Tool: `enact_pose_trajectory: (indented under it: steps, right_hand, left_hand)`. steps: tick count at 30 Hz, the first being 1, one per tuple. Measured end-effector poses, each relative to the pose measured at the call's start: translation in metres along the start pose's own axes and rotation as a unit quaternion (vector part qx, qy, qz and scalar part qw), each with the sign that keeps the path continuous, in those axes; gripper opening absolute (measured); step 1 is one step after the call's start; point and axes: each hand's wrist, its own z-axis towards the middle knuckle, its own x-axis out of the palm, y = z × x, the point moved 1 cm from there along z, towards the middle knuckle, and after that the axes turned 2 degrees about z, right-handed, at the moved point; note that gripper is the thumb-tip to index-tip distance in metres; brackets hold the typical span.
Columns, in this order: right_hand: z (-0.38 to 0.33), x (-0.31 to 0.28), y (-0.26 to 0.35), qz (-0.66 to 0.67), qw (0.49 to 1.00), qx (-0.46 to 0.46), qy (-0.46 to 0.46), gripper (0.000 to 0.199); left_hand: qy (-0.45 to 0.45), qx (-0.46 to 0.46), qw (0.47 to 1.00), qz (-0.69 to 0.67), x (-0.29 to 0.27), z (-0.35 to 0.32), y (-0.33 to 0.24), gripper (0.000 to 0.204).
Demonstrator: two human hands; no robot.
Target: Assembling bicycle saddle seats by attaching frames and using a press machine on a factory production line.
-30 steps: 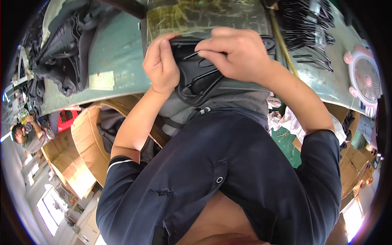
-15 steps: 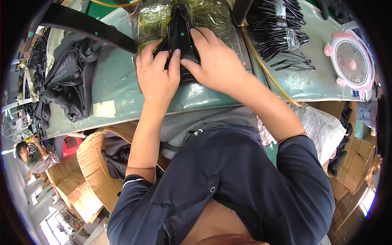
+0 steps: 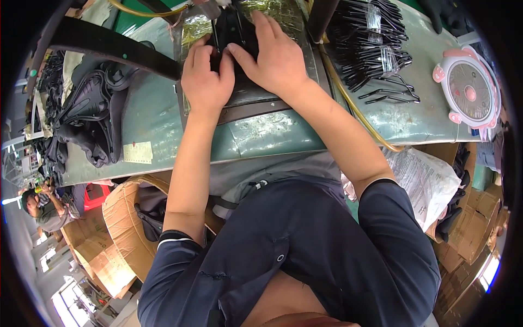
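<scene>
A black bicycle saddle part [image 3: 231, 31] lies on a dark plate [image 3: 256, 110] toward the far edge of the picture. My left hand [image 3: 207, 82] grips its left side with the fingers bent. Along its right side rests my right hand [image 3: 279, 61], fingers stretched forward and thumb pointing inward. The two thumbs come close together at the part's near end. Crinkled yellowish film [image 3: 195, 30] covers part of the plate. A metal cylinder [image 3: 207, 8] sits just above the part, whose far end is cut off by the picture's edge.
Black saddle shells [image 3: 90, 103] are piled on the green table [image 3: 163, 122] at left. Taped bundles of bent black rods [image 3: 370, 41] and a pink-white fan [image 3: 468, 87] stand right. Dark bars [image 3: 109, 43] and a yellow hose [image 3: 348, 98] flank the plate. Cardboard [image 3: 128, 218] stands below.
Both hands have moved farther away from me with the saddle part, uncovering the plate's near edge. The metal cylinder now shows above it.
</scene>
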Motion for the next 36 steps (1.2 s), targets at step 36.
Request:
enact_pose_trajectory:
  steps: [36]
  right_hand:
    - [0.071,-0.245,-0.185,0.302,0.894,0.326,-0.052,0.047]
  left_hand:
    - [-0.034,-0.653,0.592,-0.472,-0.109,-0.006,0.241,0.096]
